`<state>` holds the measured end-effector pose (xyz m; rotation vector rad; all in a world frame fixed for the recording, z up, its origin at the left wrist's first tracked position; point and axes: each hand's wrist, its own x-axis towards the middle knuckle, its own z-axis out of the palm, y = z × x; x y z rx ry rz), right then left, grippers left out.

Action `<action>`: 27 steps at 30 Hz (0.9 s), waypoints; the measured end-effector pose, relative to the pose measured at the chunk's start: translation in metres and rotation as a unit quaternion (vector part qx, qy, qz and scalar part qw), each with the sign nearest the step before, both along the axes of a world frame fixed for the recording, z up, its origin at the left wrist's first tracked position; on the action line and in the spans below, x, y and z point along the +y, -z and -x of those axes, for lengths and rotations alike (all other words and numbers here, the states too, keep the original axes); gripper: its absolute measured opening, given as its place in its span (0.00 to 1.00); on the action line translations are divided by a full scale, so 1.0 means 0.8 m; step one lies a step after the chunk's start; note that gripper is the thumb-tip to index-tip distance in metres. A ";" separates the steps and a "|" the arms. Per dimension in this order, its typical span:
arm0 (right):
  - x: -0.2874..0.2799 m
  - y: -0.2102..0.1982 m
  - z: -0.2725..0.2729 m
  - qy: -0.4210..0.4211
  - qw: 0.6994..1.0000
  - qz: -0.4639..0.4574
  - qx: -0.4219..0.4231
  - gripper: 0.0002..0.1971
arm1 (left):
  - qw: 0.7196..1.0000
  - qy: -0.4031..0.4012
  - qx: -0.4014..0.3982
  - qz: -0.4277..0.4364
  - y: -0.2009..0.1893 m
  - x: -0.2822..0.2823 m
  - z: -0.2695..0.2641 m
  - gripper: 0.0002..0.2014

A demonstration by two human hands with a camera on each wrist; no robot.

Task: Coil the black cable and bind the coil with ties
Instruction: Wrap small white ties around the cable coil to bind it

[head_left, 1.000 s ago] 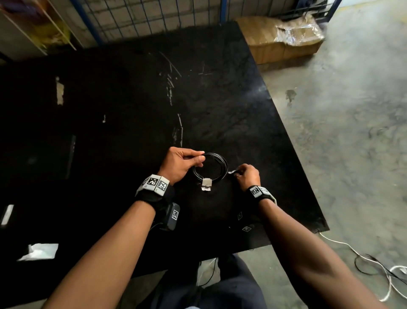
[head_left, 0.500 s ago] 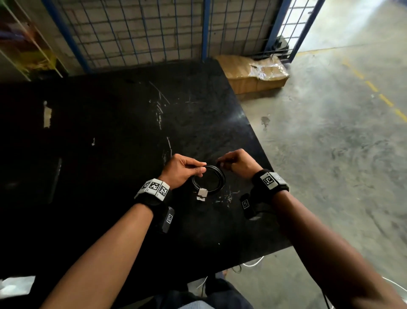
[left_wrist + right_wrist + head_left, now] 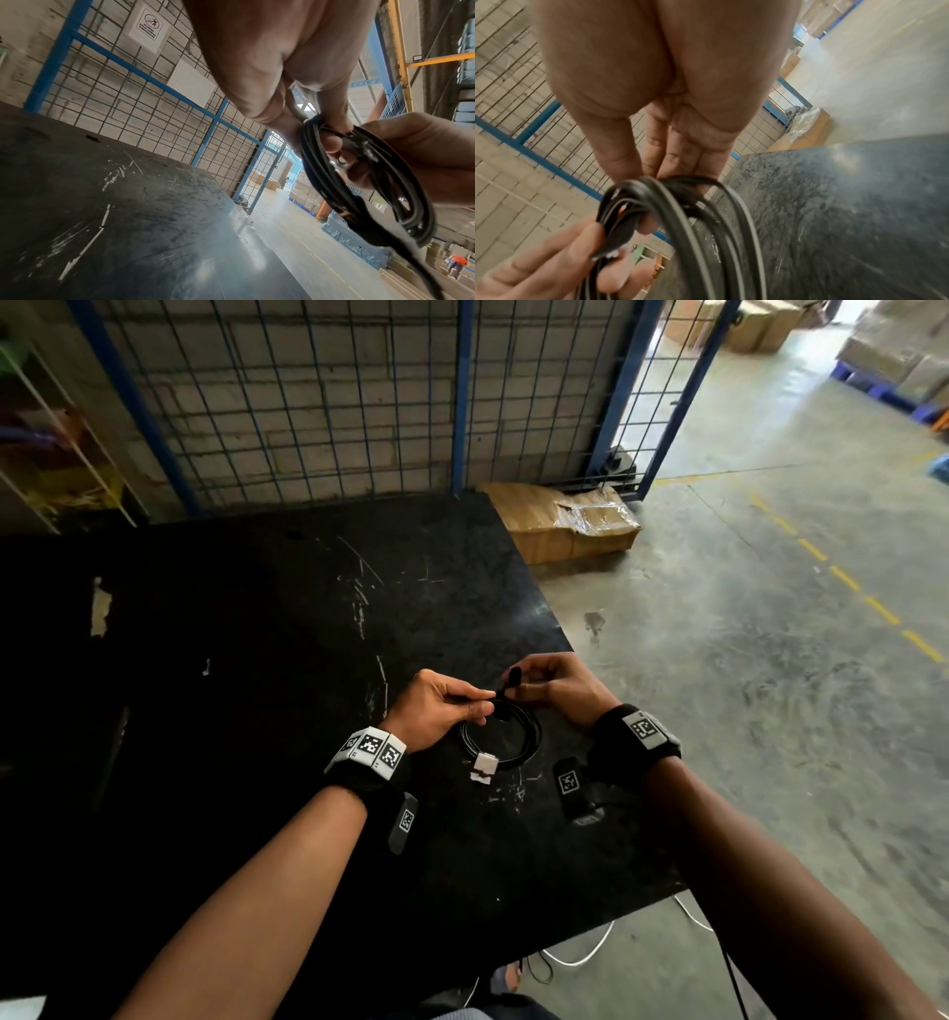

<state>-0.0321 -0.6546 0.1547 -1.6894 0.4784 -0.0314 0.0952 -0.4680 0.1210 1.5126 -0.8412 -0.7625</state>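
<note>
From the head, the thin black cable is a round coil over the scratched black table, pinched at its top by the left hand and right hand; each wrist view shows shiny loops squeezed between fingertips.

Dim foreground, daylight glare, wrist-view blur

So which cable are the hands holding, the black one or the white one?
The black coiled cable: the left hand and right hand both pinch its far edge. The thin white cable lies untouched on the concrete floor.
</note>
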 end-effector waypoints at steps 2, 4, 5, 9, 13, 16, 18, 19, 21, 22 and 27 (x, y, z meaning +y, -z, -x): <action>0.004 0.002 0.005 0.013 1.000 -0.022 0.000 0.06 | 1.000 -0.007 -0.010 0.008 -0.001 -0.001 0.004 0.11; 0.008 0.005 0.012 0.019 0.998 -0.051 -0.004 0.09 | 1.000 -0.019 -0.019 0.012 -0.001 -0.001 0.006 0.11; 0.010 0.008 0.016 0.018 0.997 -0.068 -0.004 0.12 | 0.999 -0.024 -0.021 0.013 0.000 -0.001 0.006 0.11; 0.018 0.019 0.026 0.007 0.993 -0.121 -0.015 0.29 | 0.999 -0.022 -0.023 0.011 0.002 0.002 0.006 0.10; 0.024 0.024 0.033 0.008 0.989 -0.142 -0.043 0.39 | 1.000 -0.017 -0.016 0.007 0.001 0.004 0.008 0.10; 0.028 0.028 0.038 0.023 0.988 -0.136 -0.066 0.38 | 1.000 -0.014 -0.007 0.007 0.003 0.002 0.008 0.10; 0.031 0.031 0.039 0.050 0.988 -0.121 -0.084 0.35 | 1.000 -0.011 -0.007 0.006 0.003 -0.001 0.011 0.10; 0.033 0.033 0.039 0.067 0.987 -0.114 -0.093 0.33 | 1.000 -0.007 -0.009 0.005 0.003 -0.002 0.012 0.10; 0.036 0.036 0.040 0.093 0.985 -0.105 -0.102 0.30 | 1.000 -0.003 -0.006 0.003 0.005 -0.004 0.012 0.10; 0.036 0.036 0.041 0.102 0.984 -0.101 -0.104 0.29 | 1.000 -0.001 -0.004 0.002 0.006 -0.005 0.012 0.10; 0.041 0.038 0.044 0.113 0.984 -0.092 -0.103 0.23 | 1.000 0.012 0.006 -0.007 0.007 -0.005 0.014 0.11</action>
